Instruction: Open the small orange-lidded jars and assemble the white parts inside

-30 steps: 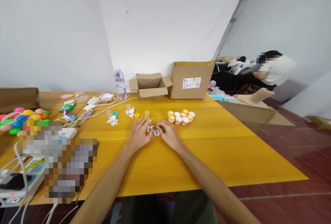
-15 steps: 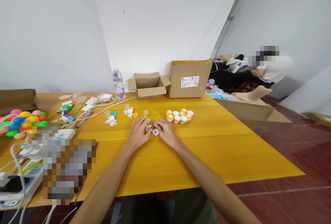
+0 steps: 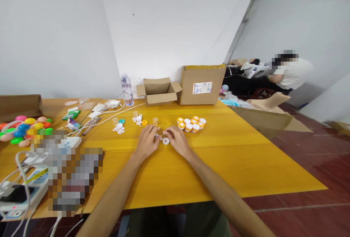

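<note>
My left hand (image 3: 147, 142) rests on the table, curved, with its thumb apart from its fingers. Small white pieces with dark marks (image 3: 156, 135) lie beside its thumb, partly covered by the fingers. My right hand (image 3: 177, 141) is closed in a pinch, and a small white piece (image 3: 164, 132) shows at its fingertips; its exact kind is too small to tell. Between the hands lies a white disc with a centre hole (image 3: 166, 141). Just beyond them stands a clear little cup (image 3: 155, 121).
Several small jars with yellow or white lids (image 3: 195, 127) stand right of my hands. Further left are white piece clusters (image 3: 119, 129), a teal ring (image 3: 121, 121) and a yellow ring (image 3: 144, 123). An open carton (image 3: 161, 99) and water bottle (image 3: 127, 90) stand behind. A person (image 3: 292, 73) sits far right.
My right fingertips have lifted slightly away from the disc, and a small white piece now shows in them. My left hand stays nearly in place. The whole view shifts slightly.
</note>
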The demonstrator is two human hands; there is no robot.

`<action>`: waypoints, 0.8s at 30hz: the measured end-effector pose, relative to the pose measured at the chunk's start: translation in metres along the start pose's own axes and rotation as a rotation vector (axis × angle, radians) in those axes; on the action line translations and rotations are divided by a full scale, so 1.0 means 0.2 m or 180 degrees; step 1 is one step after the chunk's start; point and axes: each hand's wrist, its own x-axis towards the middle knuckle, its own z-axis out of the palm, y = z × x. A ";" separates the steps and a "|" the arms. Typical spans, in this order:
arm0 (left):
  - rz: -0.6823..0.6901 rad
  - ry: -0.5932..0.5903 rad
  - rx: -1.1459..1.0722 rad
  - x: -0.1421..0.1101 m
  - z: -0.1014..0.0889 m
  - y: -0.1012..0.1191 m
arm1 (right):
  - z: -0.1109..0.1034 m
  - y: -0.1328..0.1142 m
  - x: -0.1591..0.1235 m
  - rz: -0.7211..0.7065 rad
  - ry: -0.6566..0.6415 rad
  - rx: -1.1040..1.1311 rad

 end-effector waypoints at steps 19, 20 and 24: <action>-0.0159 -0.0004 -0.0323 0.00 0.01 -0.08 | 0.00 0.00 -0.03 0.0008 -0.0260 -0.0437; -0.0186 -0.0027 -0.0405 0.00 0.01 -0.07 | 0.00 -0.01 -0.04 -0.0020 -0.0305 -0.0444; -0.0409 0.0054 -0.0755 0.01 0.00 -0.06 | 0.04 -0.02 -0.08 -0.0108 -0.0571 -0.0648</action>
